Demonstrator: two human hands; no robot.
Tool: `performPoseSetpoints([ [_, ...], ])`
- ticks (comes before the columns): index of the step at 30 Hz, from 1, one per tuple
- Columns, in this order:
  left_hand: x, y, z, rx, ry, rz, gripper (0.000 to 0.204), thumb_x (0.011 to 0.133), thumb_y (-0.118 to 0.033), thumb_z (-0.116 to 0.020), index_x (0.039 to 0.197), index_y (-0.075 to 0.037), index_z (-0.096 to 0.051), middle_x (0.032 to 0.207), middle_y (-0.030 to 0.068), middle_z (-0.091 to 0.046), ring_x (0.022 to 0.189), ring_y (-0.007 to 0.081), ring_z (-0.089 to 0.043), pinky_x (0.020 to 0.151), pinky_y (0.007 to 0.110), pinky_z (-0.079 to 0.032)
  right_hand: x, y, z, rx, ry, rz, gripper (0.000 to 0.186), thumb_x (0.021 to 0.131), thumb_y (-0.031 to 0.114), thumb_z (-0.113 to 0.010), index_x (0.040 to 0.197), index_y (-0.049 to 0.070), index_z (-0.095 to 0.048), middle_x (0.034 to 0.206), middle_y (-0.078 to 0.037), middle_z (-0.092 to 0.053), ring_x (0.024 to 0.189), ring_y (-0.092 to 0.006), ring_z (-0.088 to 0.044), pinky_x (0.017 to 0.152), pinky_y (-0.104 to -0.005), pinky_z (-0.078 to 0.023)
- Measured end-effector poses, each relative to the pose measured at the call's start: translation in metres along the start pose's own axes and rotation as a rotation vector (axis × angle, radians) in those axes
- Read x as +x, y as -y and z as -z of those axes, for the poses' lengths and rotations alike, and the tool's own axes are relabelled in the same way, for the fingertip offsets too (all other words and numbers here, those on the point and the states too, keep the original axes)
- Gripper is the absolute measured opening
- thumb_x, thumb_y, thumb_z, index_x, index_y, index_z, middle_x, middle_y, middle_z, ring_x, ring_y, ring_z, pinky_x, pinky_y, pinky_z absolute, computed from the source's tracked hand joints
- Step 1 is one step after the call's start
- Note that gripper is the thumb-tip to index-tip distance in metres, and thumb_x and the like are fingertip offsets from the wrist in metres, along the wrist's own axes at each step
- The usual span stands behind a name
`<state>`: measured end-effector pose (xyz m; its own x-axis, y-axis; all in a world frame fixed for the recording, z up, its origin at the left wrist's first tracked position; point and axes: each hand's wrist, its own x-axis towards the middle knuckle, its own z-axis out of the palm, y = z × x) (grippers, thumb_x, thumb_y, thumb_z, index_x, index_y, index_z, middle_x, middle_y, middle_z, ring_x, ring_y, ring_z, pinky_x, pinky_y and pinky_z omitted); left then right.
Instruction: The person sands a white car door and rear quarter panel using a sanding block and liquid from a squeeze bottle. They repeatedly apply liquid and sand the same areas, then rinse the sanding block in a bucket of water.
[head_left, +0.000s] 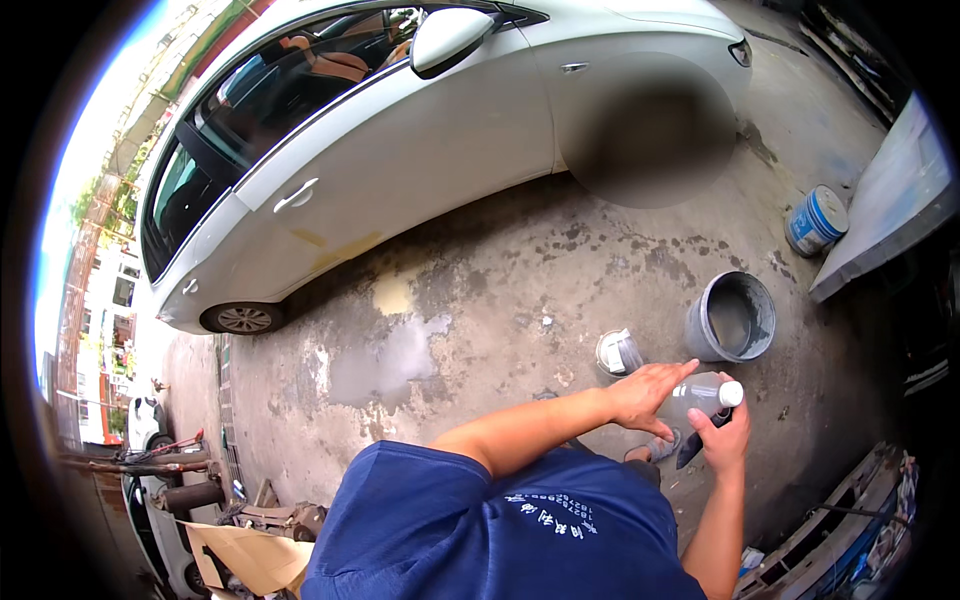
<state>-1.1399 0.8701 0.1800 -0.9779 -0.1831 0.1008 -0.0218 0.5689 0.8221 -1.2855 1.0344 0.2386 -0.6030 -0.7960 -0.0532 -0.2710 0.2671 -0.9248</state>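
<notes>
A clear plastic bottle (690, 396) with a white cap lies tilted between my two hands, its cap toward the right. My left hand (640, 396) is around its base end, with long straight fingers above and the thumb below. Around the neck, just by the cap, my right hand (728, 440) is closed, its thumb along the near side. A dark, narrow object (688, 452) shows under the right hand; its kind and whether the hand holds it are unclear. Just beyond my hands stand a grey bucket (700, 325) with greyish liquid and a small white tub (612, 355).
A white car (440, 140) is parked along the far side, with yellowish patches low on its door. At the right a blue-and-white pail (818, 222) stands by a pale panel (895, 205). Car parts lie at the lower right, cardboard (250, 555) at the lower left. The concrete is stained.
</notes>
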Motion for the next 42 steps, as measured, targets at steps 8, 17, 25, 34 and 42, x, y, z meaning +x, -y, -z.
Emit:
performPoseSetpoints([
  [8, 0.12, -0.044, -0.082, -0.105, -0.049, 0.229, 0.094, 0.073, -0.028, -0.085, 0.147, -0.002, -0.035, 0.137, 0.0243, -0.052, 0.129, 0.0409, -0.05, 0.108, 0.046, -0.042, 0.06, -0.043, 0.141, 0.051, 0.201, -0.004, 0.072, 0.072, 0.023, -0.085, 0.133, 0.0, -0.055, 0.124, -0.014, -0.065, 0.113, -0.0238, -0.063, 0.098, -0.0369, -0.049],
  [17, 0.185, 0.006, -0.07, -0.245, -0.444, 0.704, 0.087, 0.073, -0.025, -0.086, 0.141, -0.001, -0.039, 0.124, 0.0217, -0.062, 0.117, 0.0355, -0.062, 0.099, 0.043, -0.049, 0.172, -0.161, 0.244, -0.001, 0.094, -0.409, 0.076, 0.079, 0.04, -0.082, 0.136, 0.0, -0.052, 0.113, -0.013, -0.067, 0.105, -0.0214, -0.063, 0.093, -0.0355, -0.048],
  [25, 0.256, 0.115, -0.093, -0.369, -0.613, 0.84, 0.073, 0.074, -0.017, -0.085, 0.131, 0.0, -0.042, 0.118, 0.0174, -0.065, 0.108, 0.0281, -0.064, 0.094, 0.039, -0.051, 0.266, -0.278, 0.259, 0.006, -0.098, -0.774, 0.078, 0.078, 0.042, -0.084, 0.135, 0.0, -0.051, 0.111, -0.013, -0.065, 0.099, -0.0201, -0.062, 0.087, -0.0355, -0.051],
  [34, 0.296, 0.17, -0.163, -0.599, -0.658, 0.914, 0.068, 0.075, -0.01, -0.085, 0.131, 0.001, -0.048, 0.114, 0.012, -0.065, 0.103, 0.0231, -0.064, 0.092, 0.036, -0.051, 0.385, -0.447, 0.163, 0.422, -0.125, -0.907, 0.043, 0.092, 0.022, -0.071, 0.127, 0.003, -0.056, 0.112, -0.011, -0.068, 0.099, -0.0215, -0.064, 0.087, -0.0366, -0.051],
  [42, 0.308, 0.212, -0.248, -0.753, -0.662, 1.055, 0.092, 0.076, -0.008, -0.084, 0.149, 0.0, -0.028, 0.142, 0.0185, -0.047, 0.131, 0.0315, -0.049, 0.107, 0.048, -0.043, 0.4, -0.651, 0.082, -0.202, 0.421, -1.071, 0.048, 0.095, 0.036, -0.062, 0.133, 0.006, -0.059, 0.144, -0.015, -0.052, 0.133, -0.0317, -0.048, 0.109, -0.0445, -0.04],
])
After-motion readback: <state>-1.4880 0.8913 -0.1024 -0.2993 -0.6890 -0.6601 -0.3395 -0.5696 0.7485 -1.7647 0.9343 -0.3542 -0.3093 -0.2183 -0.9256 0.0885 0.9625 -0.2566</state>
